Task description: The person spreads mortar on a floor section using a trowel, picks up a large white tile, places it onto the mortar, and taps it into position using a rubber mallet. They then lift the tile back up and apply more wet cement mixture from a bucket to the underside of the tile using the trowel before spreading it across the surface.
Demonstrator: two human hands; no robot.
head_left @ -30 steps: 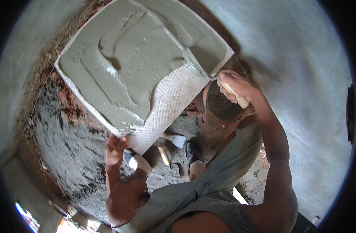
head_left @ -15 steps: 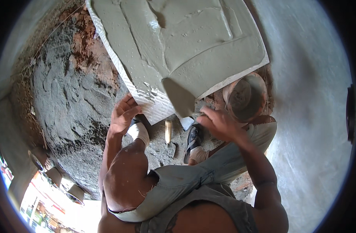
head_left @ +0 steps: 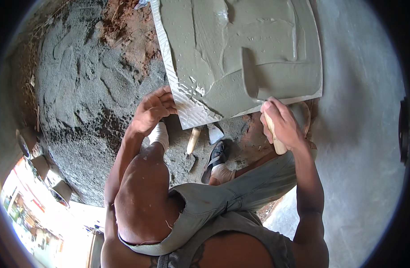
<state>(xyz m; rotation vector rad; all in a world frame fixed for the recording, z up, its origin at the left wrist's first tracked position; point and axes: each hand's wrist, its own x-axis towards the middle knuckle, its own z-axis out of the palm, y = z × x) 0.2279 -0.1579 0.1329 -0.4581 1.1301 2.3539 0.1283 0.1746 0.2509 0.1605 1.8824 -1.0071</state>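
A large tile (head_left: 192, 110) lies with its ribbed pale back up, most of it coated in wet grey mortar (head_left: 269, 44). Ribs show bare at its near left corner and along the left edge. My left hand (head_left: 150, 111) is closed at that corner, fingers curled at the edge; their tips are partly hidden. In my right hand (head_left: 284, 121) is the wooden handle of a trowel (head_left: 248, 73). Its blade is tilted up on edge against the mortar, near the tile's near right part.
A bucket (head_left: 307, 115) stands behind my right hand, mostly hidden. Between my feet lie a wooden-handled tool (head_left: 193, 142) and a white scrap (head_left: 215, 133). Rough grey mortar (head_left: 89, 107) covers the ground at left. A smooth grey wall or floor surface (head_left: 357, 134) fills the right.
The trowel has moved right and up across the mortar, its blade turning from flat-looking to edge-on. My left hand stays at the tile's corner. The whole view has shifted.
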